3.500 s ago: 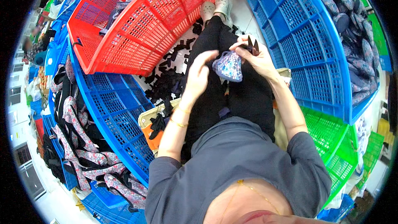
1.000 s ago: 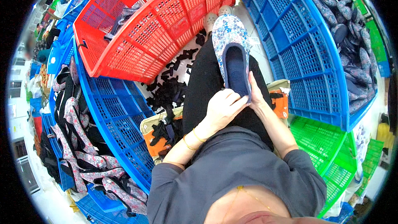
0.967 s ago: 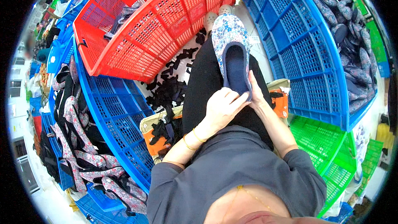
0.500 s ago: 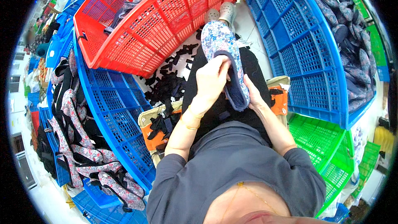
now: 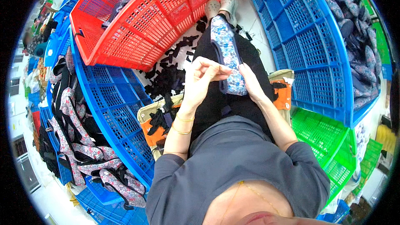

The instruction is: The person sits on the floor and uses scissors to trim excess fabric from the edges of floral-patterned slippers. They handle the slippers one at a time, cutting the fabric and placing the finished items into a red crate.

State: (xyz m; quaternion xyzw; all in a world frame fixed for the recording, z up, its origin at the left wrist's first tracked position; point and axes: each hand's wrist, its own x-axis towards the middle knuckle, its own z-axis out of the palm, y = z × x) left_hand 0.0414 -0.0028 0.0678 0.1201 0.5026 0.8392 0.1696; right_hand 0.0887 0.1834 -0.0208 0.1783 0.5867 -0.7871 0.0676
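A blue floral cloth slipper (image 5: 227, 43) with a dark lining and edge lies lengthwise above my black-trousered lap, toe pointing away. It is turned on its side, so its patterned outer wall faces up. My right hand (image 5: 253, 84) grips it near the heel, thumb along the right side and the other fingers hidden beneath. My left hand (image 5: 204, 79) is at its left, thumb and forefinger pinched together over the patterned wall near the heel. Whatever that pinch holds is too small to make out.
A red crate (image 5: 166, 16) stands ahead, blue crates (image 5: 296, 37) at right and left (image 5: 112, 112). Floral slippers (image 5: 89, 152) fill the left side; more (image 5: 360, 58) fill the right crate. Black scraps (image 5: 166, 79) litter the floor. A green crate (image 5: 321, 137) sits at lower right.
The slipper has rolled from its opening facing up onto its side, and its heel has come nearer my body. My left hand has left the opening and now pinches over the outer wall.
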